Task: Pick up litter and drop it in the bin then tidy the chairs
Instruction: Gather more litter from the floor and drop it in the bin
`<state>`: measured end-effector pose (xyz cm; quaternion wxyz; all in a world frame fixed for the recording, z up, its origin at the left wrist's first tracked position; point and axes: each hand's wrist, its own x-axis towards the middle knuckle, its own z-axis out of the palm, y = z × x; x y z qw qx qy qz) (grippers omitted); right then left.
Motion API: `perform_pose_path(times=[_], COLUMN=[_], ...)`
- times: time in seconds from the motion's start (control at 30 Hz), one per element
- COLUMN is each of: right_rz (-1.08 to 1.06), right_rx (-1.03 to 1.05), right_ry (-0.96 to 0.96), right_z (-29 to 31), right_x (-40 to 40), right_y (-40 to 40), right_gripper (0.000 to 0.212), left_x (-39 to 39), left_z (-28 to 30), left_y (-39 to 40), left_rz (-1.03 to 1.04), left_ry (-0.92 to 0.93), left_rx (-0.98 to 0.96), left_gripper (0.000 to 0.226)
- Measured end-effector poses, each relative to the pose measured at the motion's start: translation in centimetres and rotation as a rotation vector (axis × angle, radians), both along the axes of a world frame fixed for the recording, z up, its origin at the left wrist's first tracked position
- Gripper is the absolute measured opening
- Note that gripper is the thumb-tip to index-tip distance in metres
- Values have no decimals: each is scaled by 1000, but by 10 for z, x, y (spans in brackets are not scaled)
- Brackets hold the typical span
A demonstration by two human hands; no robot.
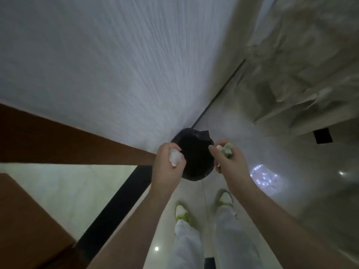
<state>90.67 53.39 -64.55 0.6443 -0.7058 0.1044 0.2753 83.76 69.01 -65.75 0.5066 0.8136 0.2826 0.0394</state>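
We looked straight down at the bin [194, 154]: round, black, lined with a black bag, its mouth facing up at us. It stood on the pale glossy floor [252, 144] in the corner, against the white textured wall [116, 65]. Inside it was too dark to tell any contents.

Left hand [168, 166]: its fingers were closed around a white wad [175, 157], crumpled, paper-like, somewhat longer than wide. The long axis ran from the knuckles down toward the thumb, with the lower end poking out of the fist. The hand sat over the bin's left rim.

Right hand [228, 161]: its fingers were closed on a greenish clump [226, 149], crumpled, pale green mixed with white, no clear long axis. The top stuck out above the fist, and a small bit showed below the hand. This hand sat over the right rim. Both hands were level with each other, the bin's mouth between them.

A brown board [58, 140] ran along the wall on the left. Below, we noted our green-and-white shoes [182, 212] and pale trousers [186, 241] just short of the bin. Light spots glinted on the floor to the right.
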Motion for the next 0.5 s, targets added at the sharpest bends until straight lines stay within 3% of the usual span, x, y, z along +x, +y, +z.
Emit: perform_pose_path(times=[0.13, 0.37, 0.5], right_rz=[78, 353, 555], right_rx=[-249, -542, -662], right_ry=[-174, -286, -302], right_z=[-94, -246, -305], right_x=[16, 20, 19], right_y=[5, 17, 29], right_gripper=[12, 38, 66], left_x=[15, 18, 12], left_z=[-96, -231, -274], left_y=[2, 2, 7], left_rz=[-36, -135, -142], left_ry=[-77, 160, 223], left_rx=[201, 288, 379], left_gripper=[22, 50, 50])
